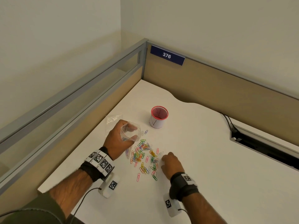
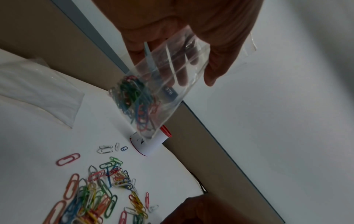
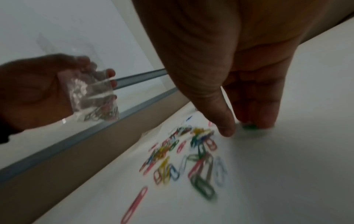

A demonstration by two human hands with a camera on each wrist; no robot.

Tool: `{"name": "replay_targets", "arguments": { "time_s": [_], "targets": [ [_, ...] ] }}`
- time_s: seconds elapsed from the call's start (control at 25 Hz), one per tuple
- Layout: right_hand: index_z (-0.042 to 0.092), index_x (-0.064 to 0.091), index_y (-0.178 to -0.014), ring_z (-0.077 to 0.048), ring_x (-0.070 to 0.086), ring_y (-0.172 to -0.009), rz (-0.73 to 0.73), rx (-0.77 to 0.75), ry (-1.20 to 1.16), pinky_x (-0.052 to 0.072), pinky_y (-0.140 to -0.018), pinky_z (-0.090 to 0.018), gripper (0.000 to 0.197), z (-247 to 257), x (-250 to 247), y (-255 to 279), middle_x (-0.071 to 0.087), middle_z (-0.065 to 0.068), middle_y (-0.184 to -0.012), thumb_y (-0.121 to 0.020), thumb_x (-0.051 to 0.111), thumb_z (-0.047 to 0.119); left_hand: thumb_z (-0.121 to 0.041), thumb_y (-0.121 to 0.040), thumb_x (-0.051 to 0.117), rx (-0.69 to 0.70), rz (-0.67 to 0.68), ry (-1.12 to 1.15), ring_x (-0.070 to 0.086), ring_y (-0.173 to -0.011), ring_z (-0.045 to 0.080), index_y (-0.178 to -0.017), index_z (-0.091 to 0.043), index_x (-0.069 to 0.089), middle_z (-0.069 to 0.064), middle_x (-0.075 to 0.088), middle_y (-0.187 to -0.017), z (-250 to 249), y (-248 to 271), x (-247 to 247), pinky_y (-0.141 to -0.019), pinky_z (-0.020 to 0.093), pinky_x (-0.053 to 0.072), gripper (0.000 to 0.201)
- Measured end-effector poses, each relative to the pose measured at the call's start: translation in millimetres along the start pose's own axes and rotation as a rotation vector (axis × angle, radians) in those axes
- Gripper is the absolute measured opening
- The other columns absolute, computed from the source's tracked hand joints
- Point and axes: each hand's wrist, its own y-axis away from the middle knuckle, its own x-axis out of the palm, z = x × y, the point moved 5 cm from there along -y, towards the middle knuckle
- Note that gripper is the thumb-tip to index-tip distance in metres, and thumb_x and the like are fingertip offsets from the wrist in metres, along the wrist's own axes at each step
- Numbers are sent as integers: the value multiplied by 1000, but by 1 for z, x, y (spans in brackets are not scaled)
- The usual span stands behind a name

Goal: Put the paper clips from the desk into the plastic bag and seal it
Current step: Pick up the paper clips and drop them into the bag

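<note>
My left hand (image 1: pixel 120 139) is raised over the desk and grips a small clear plastic bag (image 1: pixel 131 132) with its mouth spread between thumb and fingers. Several coloured clips lie in the bag's (image 2: pixel 153 91) lower end. A loose pile of coloured paper clips (image 1: pixel 144 157) lies on the white desk below and to the right of that hand. My right hand (image 1: pixel 169 160) is at the pile's right edge. Its fingers point down onto the desk, with a green clip (image 3: pixel 249 127) under the fingertips and the thumb held apart.
A red-rimmed white cup (image 1: pixel 159 117) stands behind the pile. A second flat clear bag (image 1: pixel 113 118) lies at the desk's left edge beside the partition. A cable slot (image 1: pixel 258 143) with black cables opens at the right.
</note>
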Motion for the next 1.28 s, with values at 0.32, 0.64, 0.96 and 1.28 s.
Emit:
{"name": "replay_targets", "arguments": {
  "time_s": [0.32, 0.64, 0.96, 1.28],
  "targets": [
    [18, 53, -119, -20, 55, -101, 27, 51, -103, 45, -83, -26, 57, -15, 19, 30, 51, -2, -115, -73, 77, 41, -41, -73, 81, -9, -5, 11, 67, -119, 19, -115, -26, 60, 0, 71, -121, 4, 3, -5, -105, 50, 57, 49],
    [13, 65, -103, -24, 61, -97, -190, 81, -300, 47, -81, -28, 18, 23, 3, -15, 64, -9, -110, -88, 62, 22, -40, -73, 82, 6, 4, 34, 67, -120, 20, -114, -24, 60, 0, 71, -120, 5, 3, 1, -105, 53, 56, 49],
    [15, 57, -119, -29, 46, -115, -82, -84, 55, 49, -93, -39, 30, 30, -5, -35, 47, -9, -119, -90, 52, 12, -20, -83, 84, -4, -10, 4, 66, -120, 20, -116, -21, 60, 2, 70, -121, 7, 2, -6, -106, 50, 56, 40],
    [20, 50, -130, -25, 44, -116, 26, -204, 109, 49, -93, -40, 55, 38, 5, -25, 47, -5, -123, -81, 71, 34, -44, -73, 79, 3, -7, 31, 67, -120, 22, -115, -20, 60, 3, 70, -120, 7, 3, -1, -107, 51, 55, 52]
  ]
}}
